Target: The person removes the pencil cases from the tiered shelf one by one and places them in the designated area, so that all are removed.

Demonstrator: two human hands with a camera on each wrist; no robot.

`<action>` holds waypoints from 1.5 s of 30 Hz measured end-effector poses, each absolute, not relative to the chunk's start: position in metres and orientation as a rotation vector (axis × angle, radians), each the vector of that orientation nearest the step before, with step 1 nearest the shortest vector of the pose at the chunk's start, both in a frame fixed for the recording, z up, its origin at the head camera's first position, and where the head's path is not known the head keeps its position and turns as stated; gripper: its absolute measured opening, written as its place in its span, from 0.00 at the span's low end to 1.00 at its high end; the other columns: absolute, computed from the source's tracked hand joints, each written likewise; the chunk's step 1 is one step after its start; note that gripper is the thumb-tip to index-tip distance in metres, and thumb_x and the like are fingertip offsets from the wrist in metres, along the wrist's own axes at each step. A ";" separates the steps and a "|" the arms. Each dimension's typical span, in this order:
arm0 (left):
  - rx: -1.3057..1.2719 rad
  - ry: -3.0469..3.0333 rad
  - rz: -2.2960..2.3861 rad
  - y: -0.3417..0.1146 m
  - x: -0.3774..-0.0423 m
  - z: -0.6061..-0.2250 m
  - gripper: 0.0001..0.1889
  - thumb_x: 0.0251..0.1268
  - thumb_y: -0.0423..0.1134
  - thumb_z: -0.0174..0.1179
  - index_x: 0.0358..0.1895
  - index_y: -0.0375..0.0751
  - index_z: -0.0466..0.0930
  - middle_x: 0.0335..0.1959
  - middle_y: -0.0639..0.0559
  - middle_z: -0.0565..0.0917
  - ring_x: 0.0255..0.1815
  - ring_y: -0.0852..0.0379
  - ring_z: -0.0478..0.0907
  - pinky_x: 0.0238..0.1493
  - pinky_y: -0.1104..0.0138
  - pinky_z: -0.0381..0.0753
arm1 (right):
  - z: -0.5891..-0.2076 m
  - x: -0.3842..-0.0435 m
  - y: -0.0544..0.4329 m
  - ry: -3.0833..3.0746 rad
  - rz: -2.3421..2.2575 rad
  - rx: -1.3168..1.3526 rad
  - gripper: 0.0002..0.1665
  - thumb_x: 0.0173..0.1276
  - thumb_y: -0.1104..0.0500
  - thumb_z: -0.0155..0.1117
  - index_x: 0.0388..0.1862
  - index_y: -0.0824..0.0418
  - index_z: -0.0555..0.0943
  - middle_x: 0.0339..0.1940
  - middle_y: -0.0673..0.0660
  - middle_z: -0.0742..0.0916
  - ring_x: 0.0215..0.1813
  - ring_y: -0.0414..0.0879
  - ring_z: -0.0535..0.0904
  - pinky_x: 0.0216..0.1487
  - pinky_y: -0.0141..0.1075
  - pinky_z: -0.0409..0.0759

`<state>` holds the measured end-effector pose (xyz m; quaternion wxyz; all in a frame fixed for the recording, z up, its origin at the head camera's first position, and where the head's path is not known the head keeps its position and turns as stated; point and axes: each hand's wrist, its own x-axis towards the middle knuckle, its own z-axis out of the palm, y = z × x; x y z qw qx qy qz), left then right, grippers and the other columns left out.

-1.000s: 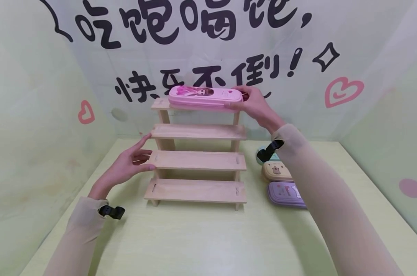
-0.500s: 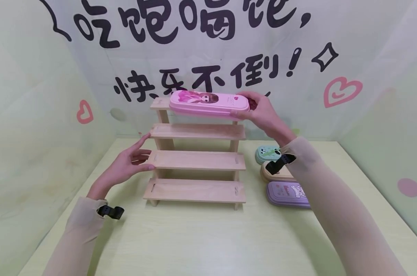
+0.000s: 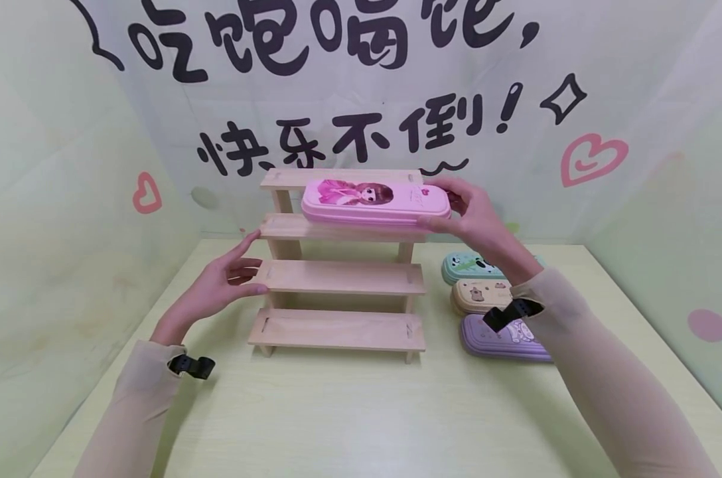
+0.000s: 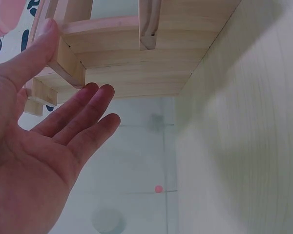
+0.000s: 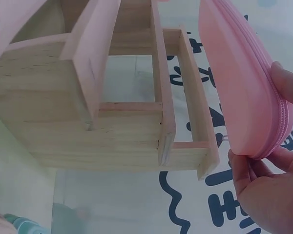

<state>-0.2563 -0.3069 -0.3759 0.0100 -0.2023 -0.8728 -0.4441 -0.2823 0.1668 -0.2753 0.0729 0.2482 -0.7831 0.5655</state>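
Observation:
A pink zippered pencil case (image 3: 375,204) with a doll picture on its lid is in the air before the upper tiers of a wooden four-step rack (image 3: 342,282). My right hand (image 3: 473,211) grips its right end, thumb in front and fingers behind; the right wrist view shows the case (image 5: 249,83) apart from the rack. At the rack's left side, my left hand (image 3: 214,285) touches the edge of a step with thumb and a fingertip. Its fingers (image 4: 90,114) are extended and hold nothing in the left wrist view.
Right of the rack, a green panda pencil case (image 3: 465,265), a cream one (image 3: 480,295) and a purple one (image 3: 498,337) lie in a row, partly hidden by the right arm. A lettered cloth (image 3: 361,79) hangs behind the pale table (image 3: 349,411).
The pink pencil case has come off the top step, moving down, toward me and slightly right in my right hand. My left hand stays at the rack.

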 end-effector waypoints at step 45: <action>-0.667 -2.709 -1.368 -0.306 -0.256 -0.377 0.56 0.65 0.37 0.76 0.87 0.70 0.46 0.67 0.29 0.78 0.66 0.33 0.79 0.67 0.44 0.77 | -0.364 -0.160 0.273 -2.401 1.571 0.767 0.42 0.58 0.79 0.76 0.72 0.67 0.75 0.64 0.59 0.79 0.60 0.45 0.76 0.59 0.22 0.76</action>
